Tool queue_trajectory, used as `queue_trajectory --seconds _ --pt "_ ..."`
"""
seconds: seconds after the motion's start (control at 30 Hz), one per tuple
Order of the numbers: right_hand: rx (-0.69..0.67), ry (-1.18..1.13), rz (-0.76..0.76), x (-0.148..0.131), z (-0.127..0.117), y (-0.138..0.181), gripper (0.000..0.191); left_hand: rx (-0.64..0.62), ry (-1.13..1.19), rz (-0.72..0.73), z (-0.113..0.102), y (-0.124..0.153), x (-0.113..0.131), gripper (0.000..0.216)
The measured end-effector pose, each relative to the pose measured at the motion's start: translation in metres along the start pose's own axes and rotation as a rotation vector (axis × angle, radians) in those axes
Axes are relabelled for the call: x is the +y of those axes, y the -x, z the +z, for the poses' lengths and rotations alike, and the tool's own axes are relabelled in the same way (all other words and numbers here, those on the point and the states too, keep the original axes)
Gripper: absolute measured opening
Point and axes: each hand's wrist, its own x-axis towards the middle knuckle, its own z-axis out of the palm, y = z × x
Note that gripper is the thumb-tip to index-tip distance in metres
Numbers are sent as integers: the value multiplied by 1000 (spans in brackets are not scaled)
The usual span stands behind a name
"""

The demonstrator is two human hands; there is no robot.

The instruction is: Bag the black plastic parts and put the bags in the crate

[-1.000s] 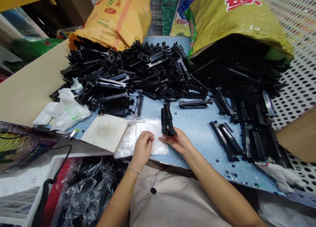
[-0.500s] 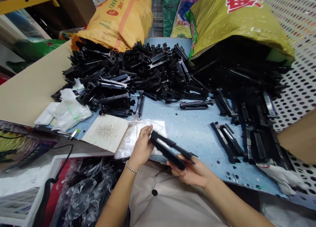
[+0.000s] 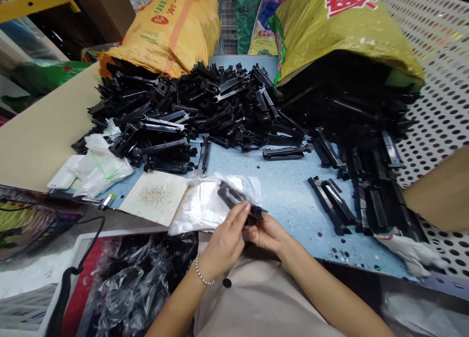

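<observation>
Both my hands meet over the near edge of the blue table (image 3: 289, 195). My right hand (image 3: 269, 234) grips the near end of a long black plastic part (image 3: 232, 198) that points away to the left. My left hand (image 3: 227, 242) pinches the same part from the left, fingers pressed against it by the right hand's thumb. The part hovers over a pile of white plastic bags (image 3: 203, 207). A cream card with a heap of tiny metal pieces (image 3: 156, 195) lies just left of the bags.
A big heap of black plastic parts (image 3: 205, 107) spills from an orange sack (image 3: 164, 29) and a yellow-green sack (image 3: 340, 34) at the back. Loose parts (image 3: 330, 200) lie at right, by a white glove (image 3: 410, 251). Crumpled bags (image 3: 98, 166) sit left; black film (image 3: 139, 283) fills a bin below.
My right hand lifted the black part off the table and brought it toward me. It now points away to the left, and my left hand has shifted right to pinch it.
</observation>
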Motion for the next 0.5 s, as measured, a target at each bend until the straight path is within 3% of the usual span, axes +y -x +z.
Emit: queue_trajectory --seconds 0.17,0.27,0.33,0.4,0.5 --pt "257 798 -406 -8 15 8 12 -73 103 -19 -2 3 5 70" --pt "157 1138 -526 -14 14 14 19 -14 134 -79 -10 2 3 46" --pt "190 1303 -598 -17 4 11 29 66 125 -159 -26 7 6 34" --pt "360 1524 -680 -17 -10 4 41 89 106 -277 -51 21 11 30" --pt "518 1770 -722 -15 -31 -8 42 -54 142 -518 -92 64 18 33"
